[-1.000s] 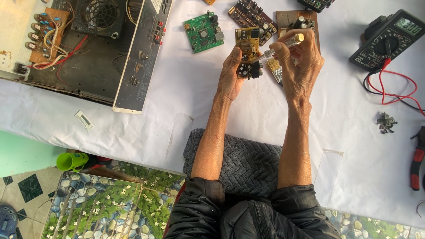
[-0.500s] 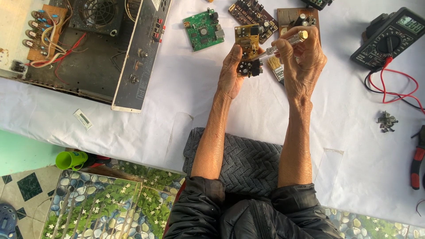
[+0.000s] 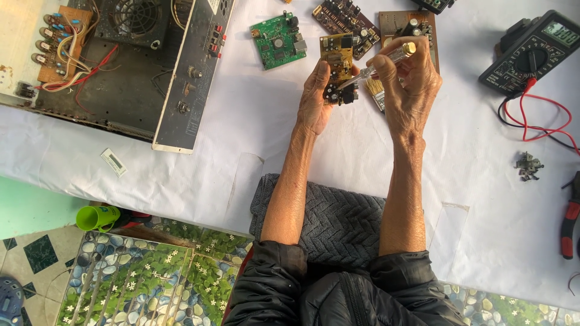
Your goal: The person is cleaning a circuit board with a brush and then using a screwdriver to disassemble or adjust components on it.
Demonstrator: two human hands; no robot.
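Observation:
My left hand [image 3: 315, 96] holds a small yellow-brown circuit board [image 3: 337, 57] upright above the white cloth. Dark components sit at the board's lower end. My right hand [image 3: 409, 84] grips a clear-handled screwdriver [image 3: 386, 61] with a brass cap, and its tip rests against the lower part of that board. Both forearms stretch forward from my black jacket sleeves.
An opened metal amplifier chassis [image 3: 121, 78] with fan and wiring lies at the left. A green board [image 3: 278, 41], further boards [image 3: 347, 18], a small brush [image 3: 376, 92], a multimeter [image 3: 534, 54] with red leads, a small metal part [image 3: 527, 166] and red-handled pliers [image 3: 569, 217] lie around. A grey cushion [image 3: 335, 217] sits at the table edge.
Both hands, with the board and screwdriver, have shifted slightly up in view. The grip on each is unchanged.

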